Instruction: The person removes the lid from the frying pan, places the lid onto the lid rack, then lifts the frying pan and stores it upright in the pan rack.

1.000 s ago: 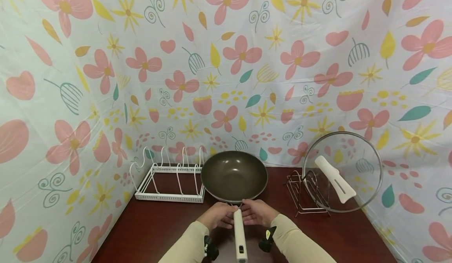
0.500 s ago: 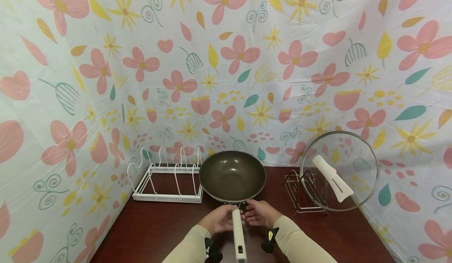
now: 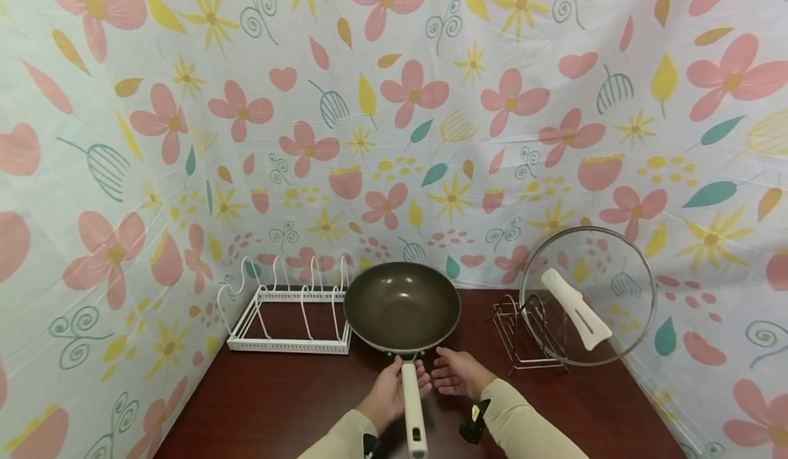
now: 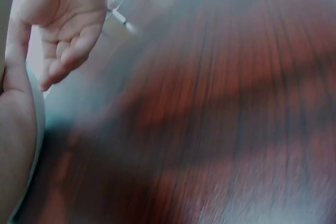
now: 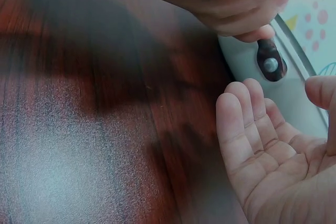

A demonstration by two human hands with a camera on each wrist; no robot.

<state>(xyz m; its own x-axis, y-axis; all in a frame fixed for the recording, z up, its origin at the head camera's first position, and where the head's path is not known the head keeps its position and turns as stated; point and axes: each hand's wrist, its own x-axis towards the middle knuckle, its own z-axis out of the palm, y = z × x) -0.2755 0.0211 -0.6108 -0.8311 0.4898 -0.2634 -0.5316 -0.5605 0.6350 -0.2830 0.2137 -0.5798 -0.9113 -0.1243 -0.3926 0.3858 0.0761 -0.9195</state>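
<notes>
A dark-coated wok (image 3: 403, 305) with a long cream handle (image 3: 413, 408) sits mid-table, the handle pointing towards me. My left hand (image 3: 389, 392) holds that handle close to the pan, its thumb on the left side and its fingers showing past the right side. Just right of the handle, my right hand (image 3: 462, 373) is apart from it, palm turned inward and fingers extended. In the right wrist view, the right hand (image 5: 273, 156) holds nothing, near the wok's pale outer wall (image 5: 239, 59) and a handle rivet.
A white wire rack (image 3: 289, 345) stands left of the wok. At right, a small metal rack (image 3: 523, 363) bears a glass lid (image 3: 622, 295) with a white handle, leaning upright. A flower-patterned curtain (image 3: 394, 137) closes off the back and sides of the brown table (image 3: 277, 404).
My left hand has come further under the handle, so its fingers show on the right side. The right hand has drawn away from the handle's root. The view has shifted slightly.
</notes>
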